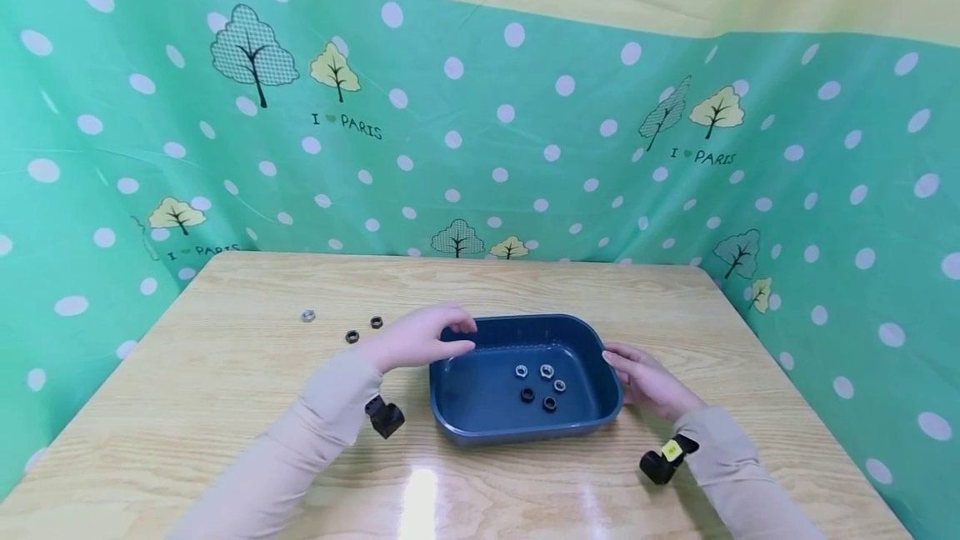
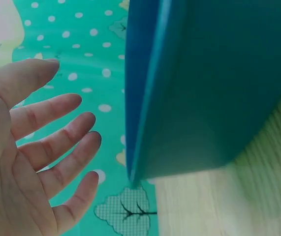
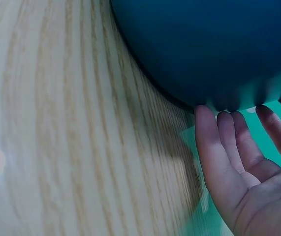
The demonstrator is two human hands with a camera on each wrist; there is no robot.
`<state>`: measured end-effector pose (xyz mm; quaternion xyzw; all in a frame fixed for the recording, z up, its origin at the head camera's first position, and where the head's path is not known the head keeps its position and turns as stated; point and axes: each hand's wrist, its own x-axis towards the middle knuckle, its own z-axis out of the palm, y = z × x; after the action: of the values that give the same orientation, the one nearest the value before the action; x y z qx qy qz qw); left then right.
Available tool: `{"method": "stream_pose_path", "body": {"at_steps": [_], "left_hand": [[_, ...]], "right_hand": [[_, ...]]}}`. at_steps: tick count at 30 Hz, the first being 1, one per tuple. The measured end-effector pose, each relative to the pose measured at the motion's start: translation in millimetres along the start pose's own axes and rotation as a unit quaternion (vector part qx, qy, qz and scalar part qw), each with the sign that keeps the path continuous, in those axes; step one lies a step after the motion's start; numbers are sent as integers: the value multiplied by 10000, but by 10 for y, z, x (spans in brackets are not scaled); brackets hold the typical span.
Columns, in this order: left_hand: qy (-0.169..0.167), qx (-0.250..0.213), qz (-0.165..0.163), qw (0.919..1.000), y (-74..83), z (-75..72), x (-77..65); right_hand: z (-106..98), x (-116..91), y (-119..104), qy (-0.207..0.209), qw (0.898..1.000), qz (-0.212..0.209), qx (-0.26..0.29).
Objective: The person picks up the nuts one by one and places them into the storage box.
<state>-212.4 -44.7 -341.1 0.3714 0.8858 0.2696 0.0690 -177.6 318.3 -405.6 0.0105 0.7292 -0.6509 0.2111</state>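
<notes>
A dark blue rectangular bin (image 1: 480, 407) stands on the table, with 3 silver nuts (image 1: 547, 372) and 2 black nuts (image 1: 528, 395) lying on its floor. My left hand (image 1: 423, 338) hovers at the bin's left rim, its thumb and fingers spread apart around nothing. The left wrist view shows that hand (image 2: 46, 147) palm visible, apart from the bin's outer wall (image 2: 199, 108). At the other end, my right hand (image 1: 651, 379) rests against the bin's right side. Its fingertips (image 3: 206, 115) touch the outer wall in the right wrist view, with the fingers only slightly bent.
On the wooden table (image 1: 247, 407), left of the bin, lie a silver nut (image 1: 308, 316) and two black nuts, one nearer (image 1: 352, 337) and one farther (image 1: 377, 322). A green dotted curtain (image 1: 450, 165) hangs behind the table and along both sides.
</notes>
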Motion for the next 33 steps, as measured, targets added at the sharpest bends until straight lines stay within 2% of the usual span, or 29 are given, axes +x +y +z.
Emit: {"method": "stream_pose_path", "body": {"at_steps": [5, 12, 16, 23, 29, 33], "left_hand": [[50, 97, -162, 9998, -61, -8, -114], [337, 113, -473, 9982, -170, 46, -264], [595, -48, -692, 9958, -234, 87, -373], [975, -355, -1142, 9880, -366, 133, -558], [1160, -909, -1453, 9784, -496, 122, -641], [1256, -1020, -1692, 9722, -580, 117, -690]], "right_hand": [[-2, 5, 8, -9, 10000, 11, 68], [-8, 9, 2, -47, 10000, 15, 54], [-11, 1, -4, -18, 10000, 21, -72], [-9, -8, -8, 12, 9999, 65, -121], [-2, -8, -23, 51, 10000, 38, -49], [-1, -13, -20, 46, 10000, 35, -23]]}}
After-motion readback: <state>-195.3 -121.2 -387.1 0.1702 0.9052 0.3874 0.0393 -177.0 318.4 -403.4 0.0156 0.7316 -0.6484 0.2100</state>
